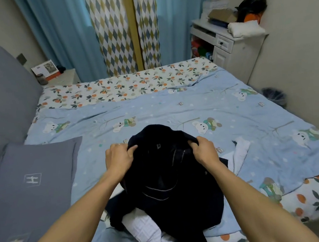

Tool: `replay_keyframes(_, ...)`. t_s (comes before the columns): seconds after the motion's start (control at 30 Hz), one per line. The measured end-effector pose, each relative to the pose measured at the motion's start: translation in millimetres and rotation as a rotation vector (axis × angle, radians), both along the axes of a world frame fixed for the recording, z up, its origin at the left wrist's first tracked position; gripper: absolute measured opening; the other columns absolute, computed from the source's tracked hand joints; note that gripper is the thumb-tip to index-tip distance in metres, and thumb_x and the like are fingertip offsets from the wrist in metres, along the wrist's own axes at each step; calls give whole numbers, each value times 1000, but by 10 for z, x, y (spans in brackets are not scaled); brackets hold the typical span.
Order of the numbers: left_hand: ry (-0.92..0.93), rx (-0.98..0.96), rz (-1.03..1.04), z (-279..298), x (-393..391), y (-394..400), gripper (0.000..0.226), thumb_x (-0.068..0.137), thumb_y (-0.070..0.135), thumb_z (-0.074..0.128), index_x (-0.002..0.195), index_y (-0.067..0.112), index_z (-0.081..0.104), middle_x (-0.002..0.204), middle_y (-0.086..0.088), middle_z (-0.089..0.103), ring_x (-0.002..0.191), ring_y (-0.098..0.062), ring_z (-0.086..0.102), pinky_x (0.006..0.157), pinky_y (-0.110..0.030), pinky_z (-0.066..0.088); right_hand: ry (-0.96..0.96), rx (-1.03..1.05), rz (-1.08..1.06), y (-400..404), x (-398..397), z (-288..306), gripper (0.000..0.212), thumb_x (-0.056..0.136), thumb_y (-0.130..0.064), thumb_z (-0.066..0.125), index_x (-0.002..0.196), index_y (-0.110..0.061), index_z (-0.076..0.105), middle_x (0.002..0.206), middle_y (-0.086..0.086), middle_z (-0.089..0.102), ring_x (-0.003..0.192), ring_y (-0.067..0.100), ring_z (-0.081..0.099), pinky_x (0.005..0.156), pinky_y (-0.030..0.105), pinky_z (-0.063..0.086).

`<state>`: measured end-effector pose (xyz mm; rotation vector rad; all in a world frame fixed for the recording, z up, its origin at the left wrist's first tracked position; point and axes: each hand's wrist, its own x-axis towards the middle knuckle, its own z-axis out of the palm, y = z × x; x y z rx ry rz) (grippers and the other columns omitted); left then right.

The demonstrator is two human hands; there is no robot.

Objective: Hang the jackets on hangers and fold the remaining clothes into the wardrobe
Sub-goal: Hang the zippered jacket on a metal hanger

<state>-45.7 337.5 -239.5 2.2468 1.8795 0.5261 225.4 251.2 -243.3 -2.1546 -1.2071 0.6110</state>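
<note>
We are holding the dark jacket up off the bed with both hands. Our left hand is pinching the collar edge on one side, thumb curled over the fabric; our right hand is gripping the other side the same way, so each grip is clamped on cloth. The hood is rising just beyond and between the two grips, while the body is hanging down below them toward us. The fabric is looking thick, matte and near-black, with a metal zip curving down the front and a small snap near the neck. Beneath the jacket, white quilted clothing is lying touching its hem. The bed is carrying a blue bear-print cover; a grey pillow is lying left of the left grip.
</note>
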Motion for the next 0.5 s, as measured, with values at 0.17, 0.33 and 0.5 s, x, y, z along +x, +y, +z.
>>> replay_keyframes(0.17,-359,243,-3,780,-28,171,55,97,56,39,91,6,63,66,-16,61,63,-38,58,50,-39,35,-109,226,69,472,-231,989,32,102,-39,45,101,-8,49,100,15,62,94,36,57,69,37,37)
replay_keyframes(0.33,-526,108,-121,1265,-106,347,24,104,30,46,108,12,60,84,-6,62,82,-31,60,63,-35,37,-48,92,262,508,-562,1178,34,84,-25,57,110,-8,44,101,11,57,89,27,59,70,37,50)
replay_keyframes(0.5,-519,87,-191,1358,-252,457,26,100,10,46,119,14,63,108,-6,69,97,-22,60,76,-26,38,-110,175,71,428,-701,1150,20,85,-5,46,103,-8,54,97,15,62,83,32,56,66,34,41)
